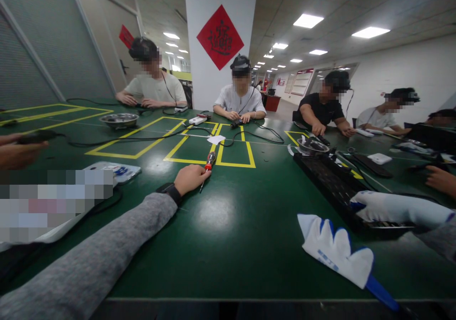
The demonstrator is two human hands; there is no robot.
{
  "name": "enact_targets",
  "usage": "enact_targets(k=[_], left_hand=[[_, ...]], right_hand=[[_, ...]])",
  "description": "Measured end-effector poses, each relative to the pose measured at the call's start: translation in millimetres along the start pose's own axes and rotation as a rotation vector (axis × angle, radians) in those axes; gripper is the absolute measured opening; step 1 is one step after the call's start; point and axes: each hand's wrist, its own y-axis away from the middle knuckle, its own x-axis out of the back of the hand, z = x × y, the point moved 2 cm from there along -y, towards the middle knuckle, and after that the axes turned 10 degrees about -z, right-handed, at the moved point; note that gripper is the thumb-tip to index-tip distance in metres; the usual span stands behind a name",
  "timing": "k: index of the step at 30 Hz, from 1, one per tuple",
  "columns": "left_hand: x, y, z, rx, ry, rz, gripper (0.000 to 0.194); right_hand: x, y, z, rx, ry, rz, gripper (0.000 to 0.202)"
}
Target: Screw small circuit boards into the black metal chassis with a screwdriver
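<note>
My left hand [192, 178], bare with a dark band on its wrist, reaches out over the green table. Its fingers are closed at the red collar of a screwdriver [211, 159], whose dark handle points away and whose thin shaft slants back toward me. My right hand [374, 207] wears a white glove with blue on the palm side. It lies over the near end of a long black tray [329, 189], its fingers curled down. Whatever is in them is hidden. A matching white and blue glove [337, 251] lies flat on the table, left of my right forearm.
Yellow tape [237, 164] marks rectangles on the table [249, 244]. A white paper scrap [216, 140] lies past the screwdriver. Metal bowls [119, 120] and black cables stand or run farther off. Several people sit around; a co-worker's hand [23, 151] shows at left.
</note>
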Motion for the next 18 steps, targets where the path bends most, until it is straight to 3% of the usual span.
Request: enact_targets(k=[6, 11, 18], left_hand=[[1.2, 1, 1, -0.004, -0.005, -0.008, 0.056], [1.7, 1, 2, -0.002, -0.002, -0.005, 0.056], [-0.6, -1, 1, 0.002, 0.002, -0.006, 0.056]], right_hand=[[2, -8, 0, 0.000, -0.030, -0.010, 0.047], [5, -11, 4, -0.063, -0.117, -0.015, 0.045], [2, -20, 6, -0.028, -0.155, 0.030, 0.042]])
